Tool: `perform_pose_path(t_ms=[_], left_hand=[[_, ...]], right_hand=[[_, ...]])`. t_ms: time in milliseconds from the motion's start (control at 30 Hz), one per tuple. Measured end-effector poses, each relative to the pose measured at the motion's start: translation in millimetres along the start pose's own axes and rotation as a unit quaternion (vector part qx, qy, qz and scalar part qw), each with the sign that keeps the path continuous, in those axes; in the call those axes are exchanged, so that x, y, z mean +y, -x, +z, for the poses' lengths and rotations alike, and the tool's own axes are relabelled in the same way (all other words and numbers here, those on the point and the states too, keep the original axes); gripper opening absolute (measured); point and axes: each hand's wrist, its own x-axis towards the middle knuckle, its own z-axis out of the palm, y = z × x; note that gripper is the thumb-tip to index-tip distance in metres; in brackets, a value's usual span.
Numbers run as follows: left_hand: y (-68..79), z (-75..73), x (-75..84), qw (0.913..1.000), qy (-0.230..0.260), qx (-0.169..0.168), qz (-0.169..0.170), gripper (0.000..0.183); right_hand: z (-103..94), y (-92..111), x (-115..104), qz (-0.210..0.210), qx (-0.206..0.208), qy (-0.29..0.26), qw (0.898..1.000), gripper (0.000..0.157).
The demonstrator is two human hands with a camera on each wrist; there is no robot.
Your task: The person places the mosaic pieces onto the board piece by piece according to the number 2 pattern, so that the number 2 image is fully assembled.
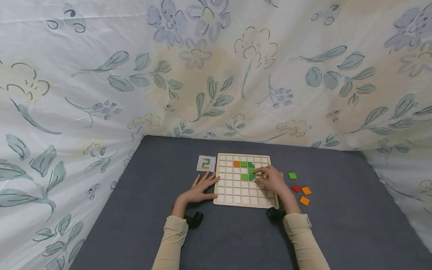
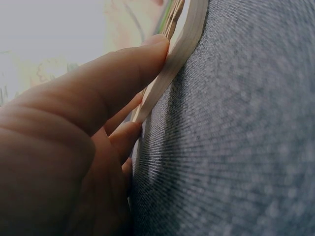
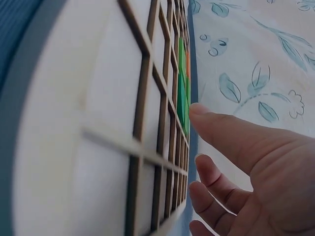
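A wooden grid board (image 1: pixel 229 187) lies on the dark cloth. Its cells hold an orange square tile (image 1: pixel 236 164), light green square tiles (image 1: pixel 244 164) and two darker green rounded tiles (image 1: pixel 251 164), grouped in the upper middle. My left hand (image 1: pixel 197 192) is spread at the board's left side, thumb and fingers touching the edge; its thumb (image 2: pixel 142 59) rests on the rim in the left wrist view. Over the right part of the board is my right hand (image 1: pixel 272 180), with fingertips right at the green tiles. One fingertip (image 3: pixel 198 109) overlaps them in the right wrist view, the other fingers apart.
A small pattern card (image 1: pixel 206 163) with a coloured figure lies left of the board's top corner. Right of the board are a loose green tile (image 1: pixel 292 175), a red tile (image 1: pixel 296 189) and two orange tiles (image 1: pixel 305 201). A floral curtain (image 1: pixel 216 75) hangs behind the table.
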Motion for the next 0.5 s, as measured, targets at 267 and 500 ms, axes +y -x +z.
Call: perform_pose_path(t_ms=[267, 500], left_hand=[[0.3, 0.4, -0.2, 1.0, 0.0, 0.0, 0.0, 0.07], [-0.4, 0.2, -1.0, 1.0, -0.001, -0.001, -0.001, 0.071]], right_hand=[[-13.5, 8, 9, 0.008, -0.002, 0.0, 1.0, 0.029], [-22.3, 17, 23, 0.012, -0.002, 0.01, 1.0, 0.031]])
